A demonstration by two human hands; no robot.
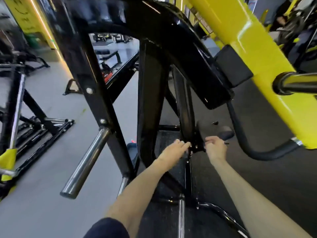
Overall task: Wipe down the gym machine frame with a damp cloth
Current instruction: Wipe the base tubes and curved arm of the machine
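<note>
Down low, both hands are working at the foot of the black frame (151, 100), where a curved upright is meeting a small bolted bracket (197, 146) just above the dark floor mat (257, 177). The left hand (176, 149) is lying with its fingers (186, 144) fairly straight and close together, their tips touching the left side of that bracket. The right hand (215, 148) is sitting just on the other side, its fingers curling in toward the same spot. Whether they are pinching anything I cannot tell, since the view is blurring there and everything under the hand is dark. The cloth is not showing plainly; it may be bunched under the right fingers against the bracket, but that is only a guess.

The frame is looking like heavy, rigid, glossy painted steel, so it is not likely to shift or flex under a wipe, though wet gloss is probably going to feel slick. A damp cloth is going to be limp and light, best gathered into a pad in the fingers and wrapped round the tube. A yellow arm (257, 48) is crossing overhead on the right, and a chrome peg (85, 162) is jutting out on the left, well apart from both hands
</note>
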